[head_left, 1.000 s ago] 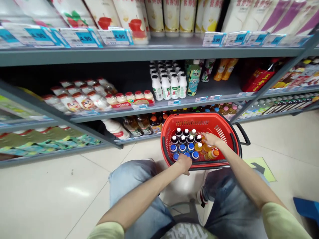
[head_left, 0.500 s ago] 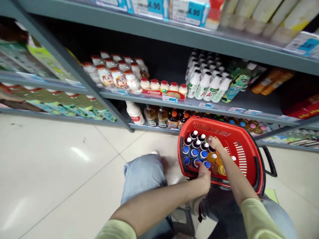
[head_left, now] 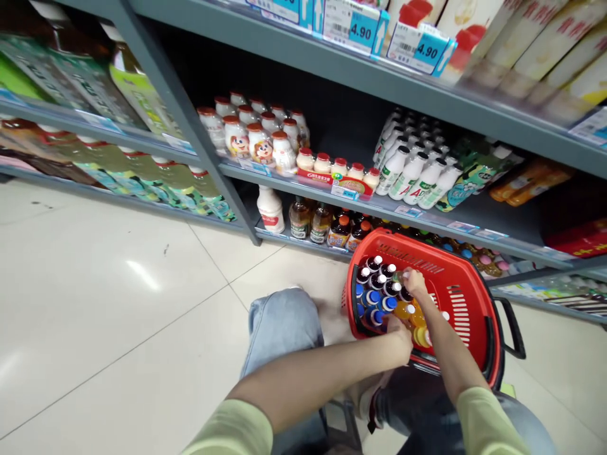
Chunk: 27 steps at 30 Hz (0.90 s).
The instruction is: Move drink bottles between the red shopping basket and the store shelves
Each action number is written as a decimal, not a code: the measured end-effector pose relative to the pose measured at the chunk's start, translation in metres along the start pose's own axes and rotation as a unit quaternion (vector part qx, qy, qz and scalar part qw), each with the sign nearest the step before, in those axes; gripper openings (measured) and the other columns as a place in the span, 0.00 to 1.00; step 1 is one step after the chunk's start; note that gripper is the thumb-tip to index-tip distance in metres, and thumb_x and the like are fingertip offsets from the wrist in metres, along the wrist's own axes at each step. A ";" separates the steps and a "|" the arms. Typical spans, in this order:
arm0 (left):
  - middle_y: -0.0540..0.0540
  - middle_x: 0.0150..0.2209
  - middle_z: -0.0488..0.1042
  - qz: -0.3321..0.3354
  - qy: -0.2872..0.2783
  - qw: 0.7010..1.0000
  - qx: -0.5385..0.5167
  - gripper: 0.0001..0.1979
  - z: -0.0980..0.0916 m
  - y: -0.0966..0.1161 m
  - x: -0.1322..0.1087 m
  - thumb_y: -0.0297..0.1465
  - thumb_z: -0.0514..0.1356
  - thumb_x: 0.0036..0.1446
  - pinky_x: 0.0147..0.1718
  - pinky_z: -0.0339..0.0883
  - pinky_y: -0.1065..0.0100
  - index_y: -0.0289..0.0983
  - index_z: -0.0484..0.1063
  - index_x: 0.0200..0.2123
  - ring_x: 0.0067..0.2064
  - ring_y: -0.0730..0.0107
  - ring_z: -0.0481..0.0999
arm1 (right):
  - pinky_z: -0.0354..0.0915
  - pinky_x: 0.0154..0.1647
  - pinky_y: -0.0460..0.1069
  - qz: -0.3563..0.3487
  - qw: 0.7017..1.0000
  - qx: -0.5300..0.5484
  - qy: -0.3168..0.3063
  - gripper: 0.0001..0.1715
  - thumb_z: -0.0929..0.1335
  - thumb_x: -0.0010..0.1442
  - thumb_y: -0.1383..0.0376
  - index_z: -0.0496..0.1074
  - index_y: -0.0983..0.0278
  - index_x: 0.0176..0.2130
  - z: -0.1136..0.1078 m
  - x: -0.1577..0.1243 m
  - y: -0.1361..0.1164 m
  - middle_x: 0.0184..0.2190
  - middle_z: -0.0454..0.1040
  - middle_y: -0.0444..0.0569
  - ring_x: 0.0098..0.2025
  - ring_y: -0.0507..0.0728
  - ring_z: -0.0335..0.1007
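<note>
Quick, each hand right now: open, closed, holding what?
Left hand: by round, blue-capped bottles; grip cannot be told.
Right hand: at a round, pale bottle cap; grip cannot be told.

A: Floor point(head_left: 104, 328): lt. tile, glossy. Thin dk. joints point(head_left: 114, 362), few dk. marks point(head_left: 165, 249) on L.
B: Light?
A: Bright glare point(head_left: 142, 275), mid-L; fainter patch at L edge.
B: Furn.?
A: Gray-blue shelving point(head_left: 332, 68), tilted in view; upright point(head_left: 184, 114) btwn bays; dk. recess point(head_left: 341, 120).
</note>
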<state>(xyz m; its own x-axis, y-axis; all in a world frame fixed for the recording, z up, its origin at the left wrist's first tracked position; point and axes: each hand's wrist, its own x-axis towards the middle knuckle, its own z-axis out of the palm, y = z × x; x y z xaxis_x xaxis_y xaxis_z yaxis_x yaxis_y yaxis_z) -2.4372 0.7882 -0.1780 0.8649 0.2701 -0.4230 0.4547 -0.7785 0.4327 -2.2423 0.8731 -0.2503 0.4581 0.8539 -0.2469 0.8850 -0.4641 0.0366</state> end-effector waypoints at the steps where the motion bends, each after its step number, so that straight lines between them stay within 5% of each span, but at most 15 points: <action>1: 0.33 0.48 0.81 0.003 -0.028 0.999 0.021 0.24 -0.007 -0.002 -0.003 0.32 0.71 0.43 0.51 0.67 0.32 0.38 0.82 0.48 0.53 0.33 0.76 | 0.67 0.44 0.48 -0.004 1.000 0.006 0.008 0.18 0.65 0.64 0.67 0.75 0.66 0.52 -0.005 -0.003 0.002 0.47 0.79 0.61 0.46 0.61 0.78; 9: 0.34 0.53 0.79 0.006 -0.045 0.996 0.073 0.27 -0.041 -0.015 -0.017 0.42 0.72 0.46 0.51 0.70 0.39 0.40 0.80 0.50 0.53 0.37 0.78 | 0.65 0.45 0.49 -0.044 0.991 0.082 0.095 0.15 0.66 0.61 0.65 0.76 0.65 0.46 -0.066 -0.041 0.026 0.42 0.79 0.56 0.45 0.60 0.76; 16: 0.23 0.52 0.77 -0.044 0.054 0.995 0.072 0.29 -0.067 -0.030 -0.032 0.44 0.66 0.56 0.53 0.68 0.42 0.29 0.77 0.53 0.54 0.34 0.76 | 0.66 0.46 0.52 -0.052 0.952 0.198 0.228 0.15 0.64 0.61 0.58 0.70 0.63 0.45 -0.109 -0.097 0.039 0.41 0.78 0.53 0.42 0.60 0.75; 21: 0.18 0.61 0.67 -0.083 0.153 0.981 0.083 0.40 -0.078 -0.051 -0.043 0.40 0.63 0.60 0.59 0.60 0.40 0.23 0.56 0.68 0.63 0.32 0.67 | 0.68 0.36 0.53 -0.009 0.851 0.404 0.336 0.24 0.74 0.52 0.54 0.65 0.60 0.43 -0.134 -0.133 0.028 0.32 0.76 0.46 0.32 0.58 0.73; 24: 0.23 0.65 0.64 -0.056 0.174 0.983 0.033 0.48 -0.078 -0.064 -0.045 0.45 0.64 0.58 0.58 0.65 0.45 0.27 0.47 0.72 0.64 0.36 0.67 | 0.67 0.28 0.50 -0.021 0.781 0.544 0.305 0.31 0.78 0.47 0.53 0.62 0.58 0.43 -0.149 -0.144 0.025 0.27 0.73 0.40 0.26 0.56 0.72; 27: 0.30 0.63 0.69 -0.003 0.218 0.967 -0.128 0.48 -0.076 -0.073 -0.046 0.44 0.69 0.51 0.55 0.68 0.52 0.33 0.53 0.69 0.61 0.43 0.72 | 0.65 0.22 0.48 -0.041 0.679 0.686 0.258 0.35 0.80 0.43 0.55 0.61 0.58 0.43 -0.160 -0.145 0.030 0.25 0.73 0.37 0.20 0.52 0.67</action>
<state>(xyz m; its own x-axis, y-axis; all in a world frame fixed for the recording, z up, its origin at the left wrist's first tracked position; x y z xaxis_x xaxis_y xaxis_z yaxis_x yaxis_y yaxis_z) -2.4943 0.8758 -0.1297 0.8441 0.5310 -0.0737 0.4493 -0.6256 0.6378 -2.2689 0.7725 -0.0585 0.6936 0.6943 0.1921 0.1621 0.1094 -0.9807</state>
